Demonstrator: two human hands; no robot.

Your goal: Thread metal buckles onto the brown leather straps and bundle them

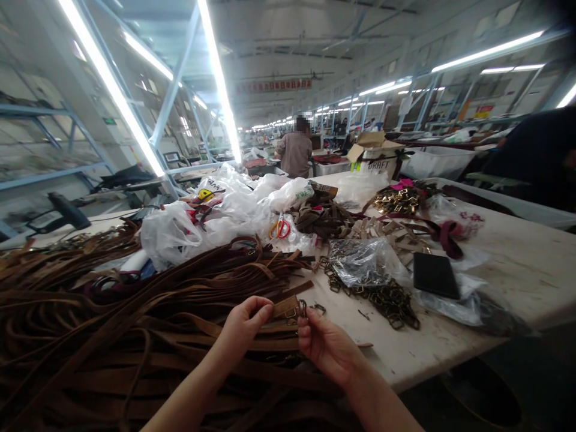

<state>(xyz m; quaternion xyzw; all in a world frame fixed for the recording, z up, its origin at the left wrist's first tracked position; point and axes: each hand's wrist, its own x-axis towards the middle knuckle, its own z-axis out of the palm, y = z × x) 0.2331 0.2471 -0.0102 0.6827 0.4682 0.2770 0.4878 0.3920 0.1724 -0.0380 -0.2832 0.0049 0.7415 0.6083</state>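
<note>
My left hand (249,324) pinches a brown leather strap (284,307) near its end, above a heap of long brown straps (171,300). Just to the right, my right hand (326,345) holds a small metal buckle (302,308) between thumb and fingers, close to the strap's end. Whether the buckle touches the strap is too small to tell. A pile of dark bronze buckles (391,305) lies on the table to the right, partly under a clear plastic bag (366,261).
Red-handled scissors (279,228) rest on white plastic bags (243,204). A black flat device (435,275) lies at the right on the table (517,270). Behind are gold-coloured hardware (398,200), an open carton (373,150) and a person (296,149). Another person's dark sleeve shows far right.
</note>
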